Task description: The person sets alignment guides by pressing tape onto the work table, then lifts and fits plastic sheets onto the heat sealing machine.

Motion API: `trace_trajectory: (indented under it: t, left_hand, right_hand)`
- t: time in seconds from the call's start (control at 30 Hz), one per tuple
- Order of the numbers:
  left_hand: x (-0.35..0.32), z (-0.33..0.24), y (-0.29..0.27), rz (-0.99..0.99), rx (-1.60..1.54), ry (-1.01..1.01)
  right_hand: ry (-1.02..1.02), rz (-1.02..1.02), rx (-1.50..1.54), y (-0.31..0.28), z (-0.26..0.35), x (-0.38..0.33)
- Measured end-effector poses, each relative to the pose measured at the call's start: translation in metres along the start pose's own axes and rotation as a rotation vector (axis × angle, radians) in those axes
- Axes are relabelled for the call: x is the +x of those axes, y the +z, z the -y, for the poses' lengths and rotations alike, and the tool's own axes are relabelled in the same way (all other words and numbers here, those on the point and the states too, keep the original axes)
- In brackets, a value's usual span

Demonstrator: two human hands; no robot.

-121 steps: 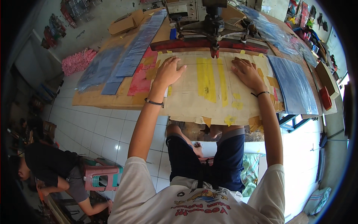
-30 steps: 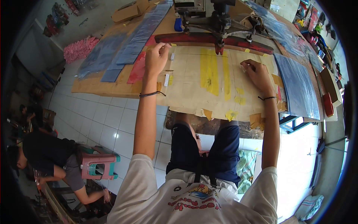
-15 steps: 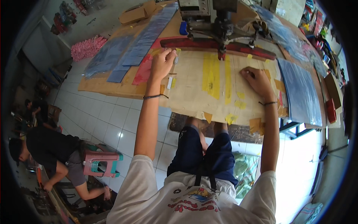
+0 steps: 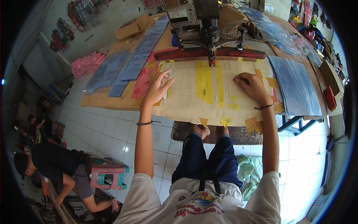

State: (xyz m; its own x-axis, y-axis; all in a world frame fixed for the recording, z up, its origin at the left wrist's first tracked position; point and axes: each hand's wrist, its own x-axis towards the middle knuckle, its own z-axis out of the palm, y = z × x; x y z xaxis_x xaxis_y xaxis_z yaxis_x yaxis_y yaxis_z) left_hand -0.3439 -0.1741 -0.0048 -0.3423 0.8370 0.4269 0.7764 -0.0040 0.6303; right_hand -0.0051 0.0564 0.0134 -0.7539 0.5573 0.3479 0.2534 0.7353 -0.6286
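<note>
My left hand (image 4: 158, 88) is at the left side of the tan board (image 4: 182, 108), thumb and fingers apart, holding nothing. Beside it lies a narrow white strip (image 4: 165, 95). On the board's right part rests my right hand (image 4: 251, 86), its fingers curled under; whether anything is in them is hidden. Yellow tape strips (image 4: 204, 84) run down the board between my hands. Just beyond the board hangs a long dark-red press bar (image 4: 179, 55), carried by a black metal bracket (image 4: 212, 35).
Blue-tinted plastic sheets (image 4: 296, 86) lie at the right, with a longer stack (image 4: 143, 52) at the left. A control box (image 4: 182, 15) stands behind the bar. An open cardboard box (image 4: 131, 28) is at the back left. Another person (image 4: 56, 160) bends over work beside stools (image 4: 109, 175).
My left hand has come back toward me from near the bar, and its pinched fingers have spread. My right hand stays curled on the board. The view has shifted slightly.
</note>
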Motion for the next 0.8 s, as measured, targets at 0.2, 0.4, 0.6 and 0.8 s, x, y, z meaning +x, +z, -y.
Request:
trace_trajectory:
  t: [0.2, 0.4, 0.6, 0.8]
  left_hand:
    - [-0.005, -0.011, -0.003, -0.095, 0.143, 0.042]
    - [-0.006, -0.006, 0.001, -0.134, 0.088, 0.000]
    - [-0.006, -0.007, -0.004, -0.128, 0.051, -0.009]
    - [-0.012, -0.011, -0.002, -0.131, 0.058, 0.024]
  right_hand:
    - [-0.024, -0.005, 0.002, -0.001, 0.002, 0.004]
    - [0.042, -0.003, 0.017, 0.002, 0.003, 0.003]
    - [-0.023, -0.072, -0.063, 0.002, 0.013, -0.003]
    - [-0.039, -0.112, -0.061, 0.003, 0.015, -0.008]
